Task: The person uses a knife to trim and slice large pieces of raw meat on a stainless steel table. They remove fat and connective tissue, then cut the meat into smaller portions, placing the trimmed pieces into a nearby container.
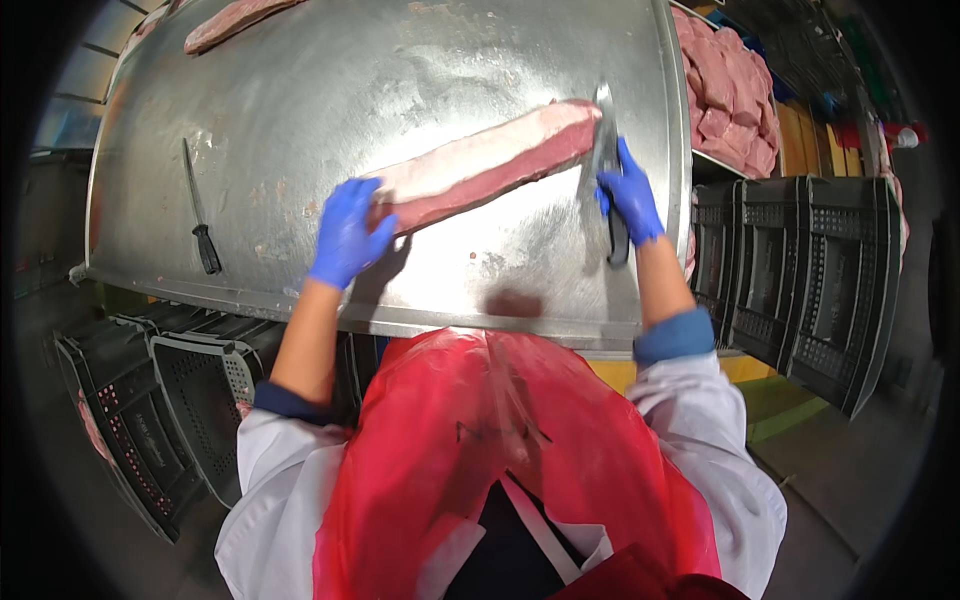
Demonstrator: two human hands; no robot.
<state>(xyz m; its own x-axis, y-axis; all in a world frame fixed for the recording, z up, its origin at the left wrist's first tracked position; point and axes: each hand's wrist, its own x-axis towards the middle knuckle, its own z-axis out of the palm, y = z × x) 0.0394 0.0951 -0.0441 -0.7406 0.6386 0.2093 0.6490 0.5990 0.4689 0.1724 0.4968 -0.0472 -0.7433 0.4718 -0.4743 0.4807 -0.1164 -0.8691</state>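
A long strip of raw meat (pixel 480 165), pale fat along its top and darker red along its near side, lies slantwise on the steel table (pixel 420 90). My left hand (pixel 352 232), in a blue glove, grips the strip's left end, thumb on the near side and fingers over the top. In my blue-gloved right hand (pixel 632 197) is a knife (pixel 606 130), its black handle pointing toward me. The blade stands upright in the picture beside the strip's right end; whether it touches the meat I cannot tell.
A sharpening steel (pixel 195 210) with a black handle lies on the table's left. Another meat piece (pixel 236 22) rests at the far left. Beyond the right edge, a container holds piled meat (pixel 728 95). Dark plastic crates stand at right (pixel 790 270) and lower left (pixel 200 390).
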